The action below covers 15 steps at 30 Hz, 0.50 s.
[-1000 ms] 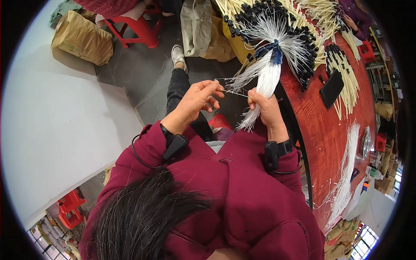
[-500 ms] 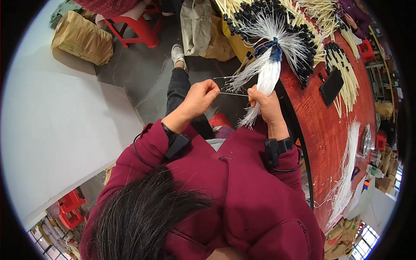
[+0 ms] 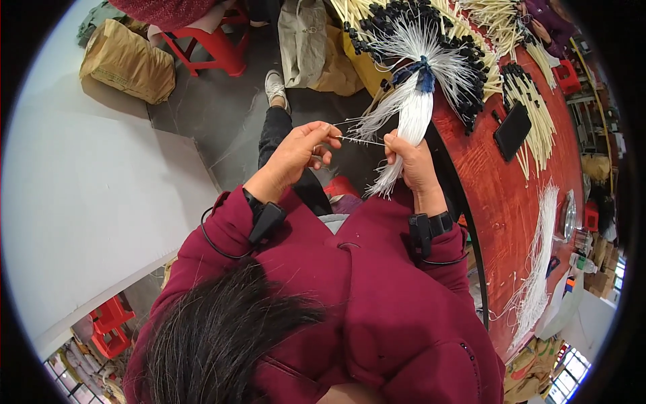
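Observation:
My right hand (image 3: 412,161) is closed around the lower part of a thick bundle of white strings (image 3: 415,118), its loose ends hanging below the fist. A dark blue cloth strip (image 3: 422,73) ties the bundle higher up, and above it the strands fan out. Between my hands a single white string (image 3: 360,140) is stretched, running from the right thumb to the left fingertips. My left hand (image 3: 299,151) pinches that string with thumb and forefinger, its other fingers loosely curled.
On the red table (image 3: 484,202) lie cream sticks with black ends (image 3: 528,108), a black phone (image 3: 513,131) and more loose white strings (image 3: 538,262). A white panel (image 3: 101,215) stands at left. Beyond are a red stool (image 3: 219,47), a brown sack (image 3: 128,62) and another person's hand (image 3: 540,31).
My left hand has turned, its lower fingers loosening from the palm while the pinch stays on the string. The right hand keeps its grip in nearly the same place.

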Each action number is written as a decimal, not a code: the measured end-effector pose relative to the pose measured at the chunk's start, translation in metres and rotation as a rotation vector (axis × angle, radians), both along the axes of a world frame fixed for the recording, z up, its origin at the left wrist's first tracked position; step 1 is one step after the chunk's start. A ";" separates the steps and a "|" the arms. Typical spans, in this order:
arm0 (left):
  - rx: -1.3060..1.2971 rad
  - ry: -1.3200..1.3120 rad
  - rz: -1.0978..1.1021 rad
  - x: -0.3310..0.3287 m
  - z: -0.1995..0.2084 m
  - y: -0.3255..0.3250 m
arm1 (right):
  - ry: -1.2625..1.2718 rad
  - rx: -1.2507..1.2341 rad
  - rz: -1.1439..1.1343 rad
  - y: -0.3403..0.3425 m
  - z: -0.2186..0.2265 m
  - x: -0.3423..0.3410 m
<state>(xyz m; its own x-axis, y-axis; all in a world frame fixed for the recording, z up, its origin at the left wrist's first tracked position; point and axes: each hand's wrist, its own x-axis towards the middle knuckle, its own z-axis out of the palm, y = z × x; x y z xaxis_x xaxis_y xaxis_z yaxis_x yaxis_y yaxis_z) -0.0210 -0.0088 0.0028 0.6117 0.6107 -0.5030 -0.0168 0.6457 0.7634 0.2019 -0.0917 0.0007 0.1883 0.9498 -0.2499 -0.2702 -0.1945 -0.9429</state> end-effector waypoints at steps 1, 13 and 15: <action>0.001 0.000 0.001 0.001 0.003 -0.002 | 0.000 0.001 0.001 0.000 0.000 0.000; 0.239 -0.069 -0.111 0.001 -0.007 -0.004 | 0.027 0.011 0.051 -0.001 0.000 0.003; -0.004 -0.186 -0.154 -0.004 -0.010 -0.001 | 0.040 0.023 0.072 -0.001 -0.001 0.003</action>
